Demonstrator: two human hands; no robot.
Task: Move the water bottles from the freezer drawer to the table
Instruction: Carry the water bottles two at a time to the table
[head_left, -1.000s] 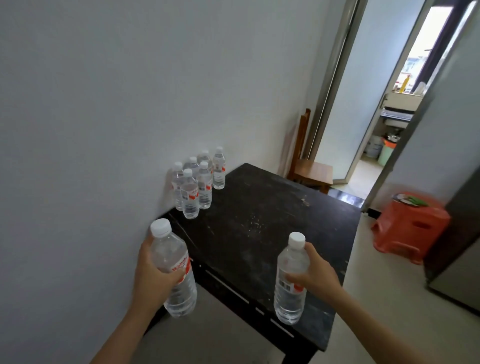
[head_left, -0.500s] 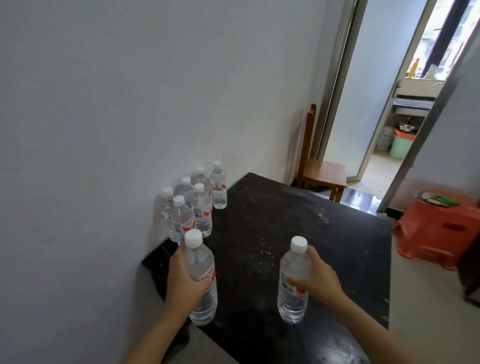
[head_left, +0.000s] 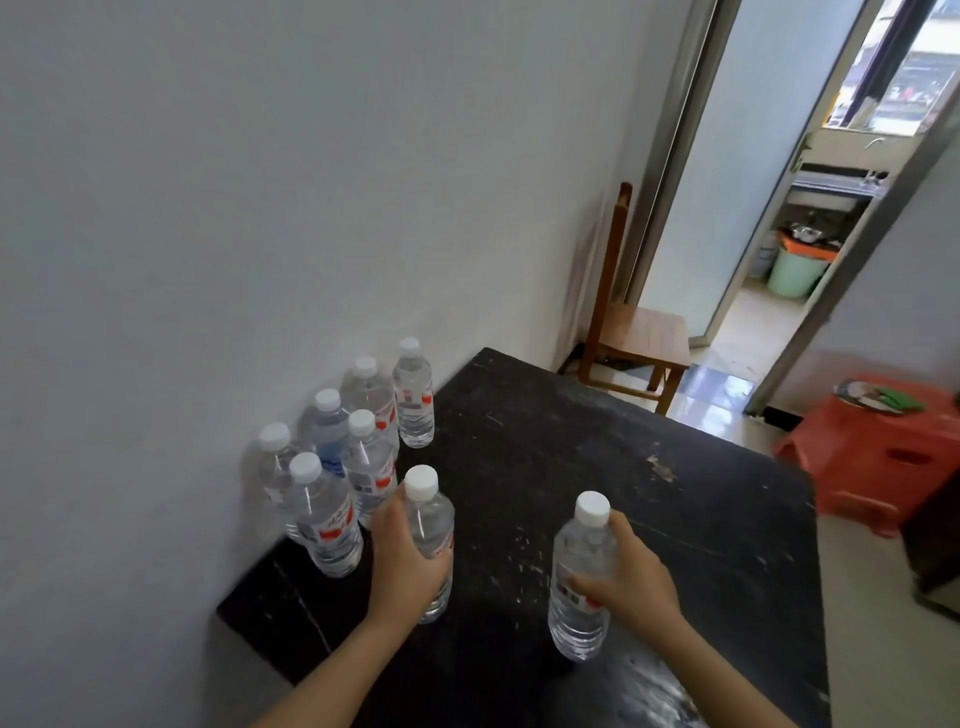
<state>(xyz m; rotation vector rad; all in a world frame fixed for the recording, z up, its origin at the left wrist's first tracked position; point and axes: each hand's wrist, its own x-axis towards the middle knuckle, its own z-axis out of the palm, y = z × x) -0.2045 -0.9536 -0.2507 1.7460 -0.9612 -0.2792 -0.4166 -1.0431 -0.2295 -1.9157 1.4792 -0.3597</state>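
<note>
Eight water bottles in all were counted, every one at the table (head_left: 597, 467), which was dark and scuffed. We noted a pale wall (head_left: 260, 208) running along the table's left edge. An orange-red plastic stool (head_left: 883, 457) stood on the floor off the table's right side, and a wooden chair (head_left: 639, 332) sat just past the table's far edge, by a doorway. A green bin (head_left: 795, 270) showed well beyond the table, through that doorway.

We saw six bottles (head_left: 369, 467) standing upright in a tight cluster on the table's left side against the wall, white caps on, red-marked labels. Just right of that cluster the left-hand bottle (head_left: 428, 514) was upright over the table top. The right-hand bottle (head_left: 579, 561) was upright over the table's near middle, apart from the rest. We could not tell whether either base was touching the table.

We marked the left hand (head_left: 402, 566) wrapped round the left-hand bottle's body, fingers curled. The right hand (head_left: 634, 582) clasped the right-hand bottle from its right side, with the thumb near the cap.
</note>
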